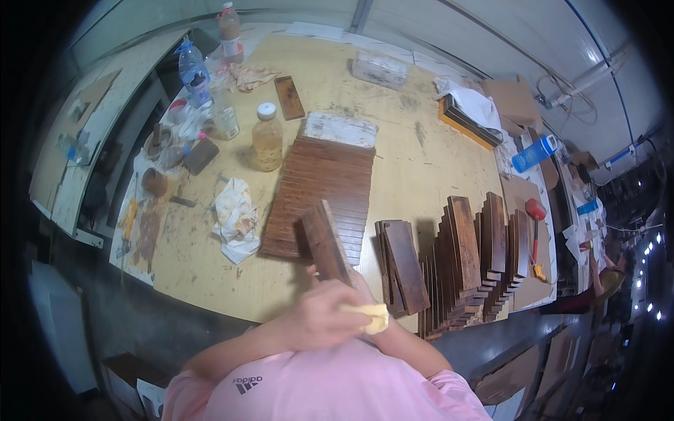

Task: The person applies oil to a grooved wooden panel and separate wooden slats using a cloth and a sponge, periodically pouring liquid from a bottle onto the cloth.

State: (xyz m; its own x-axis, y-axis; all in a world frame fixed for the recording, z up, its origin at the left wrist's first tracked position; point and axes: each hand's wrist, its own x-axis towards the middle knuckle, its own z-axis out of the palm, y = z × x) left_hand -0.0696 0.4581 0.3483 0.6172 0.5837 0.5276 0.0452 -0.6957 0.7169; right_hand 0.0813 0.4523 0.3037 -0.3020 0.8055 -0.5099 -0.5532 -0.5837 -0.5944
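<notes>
My left hand (324, 316) is closed around a small pale yellow sponge or folded cloth (375, 318), which pokes out to its right. Behind it, my right hand (363, 286) is mostly hidden and grips the lower end of a dark brown wooden board (325, 238). The board is raised at a tilt, its upper end in front of a row of narrow brown wood strips (319, 186) laid side by side. To the right, a few boards (406, 266) lean together, beside several stacks of similar boards (463, 242).
A jar with a white cap (267, 140), a crumpled stained cloth (236, 219) and a loose board (289, 98) lie left. White-smeared blocks (340, 130) (380, 69) sit farther back. Bottles (191, 64) line the far left; a blue bottle (535, 154) and red-handled tool (536, 231) lie right.
</notes>
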